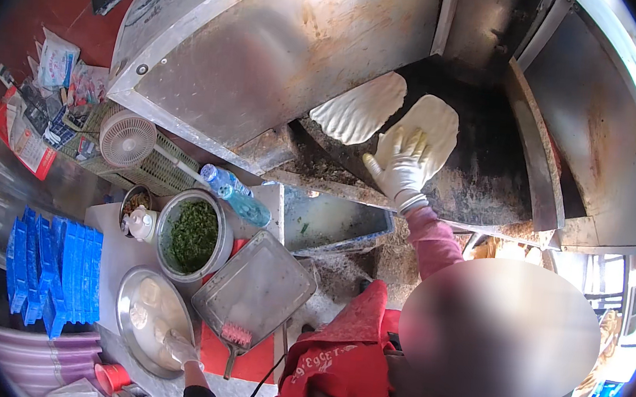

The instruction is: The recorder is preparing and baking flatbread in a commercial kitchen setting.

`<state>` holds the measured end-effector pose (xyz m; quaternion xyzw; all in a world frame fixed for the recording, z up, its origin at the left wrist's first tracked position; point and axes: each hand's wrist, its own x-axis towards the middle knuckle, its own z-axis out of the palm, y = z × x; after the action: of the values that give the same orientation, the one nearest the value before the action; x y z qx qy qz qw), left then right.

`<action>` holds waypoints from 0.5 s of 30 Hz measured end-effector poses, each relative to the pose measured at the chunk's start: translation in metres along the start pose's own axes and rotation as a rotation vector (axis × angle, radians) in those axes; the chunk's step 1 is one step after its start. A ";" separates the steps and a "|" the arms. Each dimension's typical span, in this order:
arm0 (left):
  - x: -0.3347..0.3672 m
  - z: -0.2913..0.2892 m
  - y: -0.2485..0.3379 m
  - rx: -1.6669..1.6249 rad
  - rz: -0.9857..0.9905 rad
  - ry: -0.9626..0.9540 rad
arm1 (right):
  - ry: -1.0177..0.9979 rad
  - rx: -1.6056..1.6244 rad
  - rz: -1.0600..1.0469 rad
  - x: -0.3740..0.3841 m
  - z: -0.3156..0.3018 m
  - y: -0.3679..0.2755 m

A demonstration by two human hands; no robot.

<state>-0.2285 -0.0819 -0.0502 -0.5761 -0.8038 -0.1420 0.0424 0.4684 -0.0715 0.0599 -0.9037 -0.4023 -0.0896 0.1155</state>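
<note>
In a wide metal bowl point(122, 316) at the lower left lie several pale, rounded pieces of dough point(150, 295). My left hand point(181, 348), in a thin pale glove below a dark sleeve, reaches over the bowl's near right side. Its fingers look stretched out against the dough, though their tips are hard to make out. My right hand is out of view. A co-worker in a red apron point(346, 376) presses a white-gloved hand point(401, 175) flat on an oval sheet of dough point(439, 122) upon a dark griddle point(484, 162). Beside it rests another flattened sheet point(362, 109).
A pot of chopped greens point(191, 236), a bottle point(237, 196) and a rectangular tray point(255, 281) with a pink-bristled brush point(235, 335) stand near the bowl. Blue plastic slats point(54, 271) are at left. Metal panels point(295, 49) enclose the griddle. The co-worker's body fills the lower right.
</note>
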 end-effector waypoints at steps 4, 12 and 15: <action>-0.006 0.001 -0.001 -0.094 -0.136 -0.068 | -0.057 0.117 -0.002 0.011 -0.006 0.004; -0.002 -0.010 0.025 -0.205 -0.144 -0.077 | -0.142 0.040 0.107 0.128 0.018 0.052; -0.004 -0.002 0.010 -0.055 -0.022 -0.023 | -0.064 -0.059 0.090 0.094 0.026 0.011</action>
<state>-0.2185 -0.0828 -0.0474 -0.5698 -0.8063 -0.1579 0.0158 0.5404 -0.0053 0.0574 -0.9263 -0.3620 -0.0672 0.0799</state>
